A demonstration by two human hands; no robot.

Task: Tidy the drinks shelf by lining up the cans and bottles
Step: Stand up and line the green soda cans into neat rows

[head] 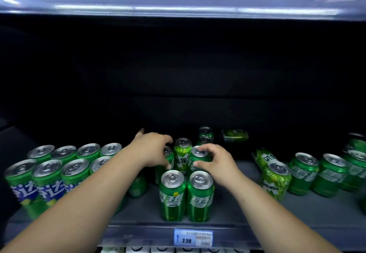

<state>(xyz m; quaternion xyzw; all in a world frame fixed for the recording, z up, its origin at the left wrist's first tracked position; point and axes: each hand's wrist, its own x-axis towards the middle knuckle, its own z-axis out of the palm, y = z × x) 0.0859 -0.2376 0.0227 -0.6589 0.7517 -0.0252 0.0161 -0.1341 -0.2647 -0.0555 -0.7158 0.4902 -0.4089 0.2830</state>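
Green cans stand on a dark drinks shelf point(138, 209). Two upright green cans point(173, 195) stand side by side at the front middle. Behind them, my left hand point(153, 149) wraps a second-row can point(168, 152), mostly hidden by the fingers. My right hand point(215, 161) grips another green can point(199, 155) around its top. A lighter green can point(182, 154) stands between the two held cans. Further back, a can point(206, 134) stands upright and one can point(234, 135) lies on its side.
A tidy block of green cans point(57, 165) fills the left. Loose cans point(303, 173) stand scattered at the right, one light green can point(276, 179) tilted. A price label point(193, 238) hangs on the front rail. An upper shelf edge point(178, 1) runs overhead.
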